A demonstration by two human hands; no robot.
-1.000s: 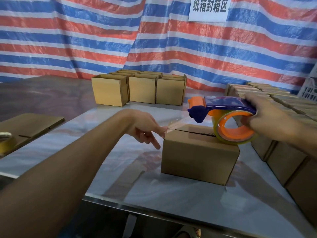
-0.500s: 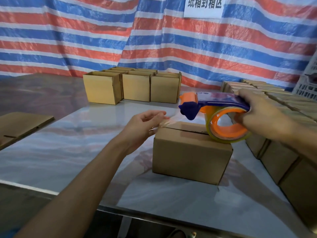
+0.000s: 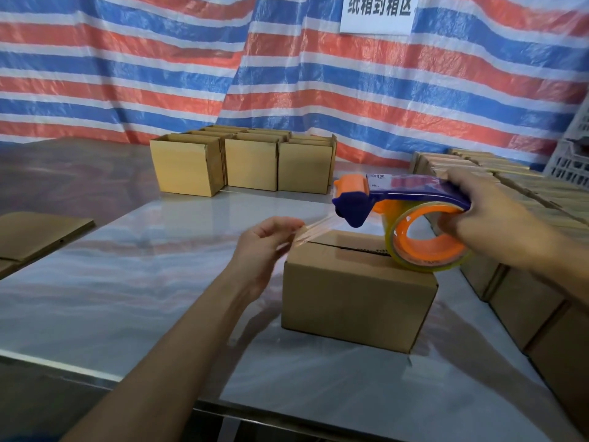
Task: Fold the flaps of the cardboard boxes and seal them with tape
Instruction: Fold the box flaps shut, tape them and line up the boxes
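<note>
Cardboard box (image 3: 357, 295) folded but untaped: your left hand (image 3: 264, 247) pinches the tape end (image 3: 314, 228) at 9 o'clock, right hand (image 3: 487, 218) grips the tape dispenser (image 3: 398, 199); open boxes (image 3: 242, 167) wait at 12 o'clock.

Far wall: hung tarp (image 3: 159, 74), red, blue and white stripes, creased. White sign (image 3: 377, 14) with Chinese characters, top right. Glossy grey table (image 3: 127, 282), light reflecting. White slatted crate (image 3: 570, 161) far right.

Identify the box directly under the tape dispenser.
The lone box beneath the tape dispenser, flaps folded shut; the other boxes stand grouped behind and right.
</note>
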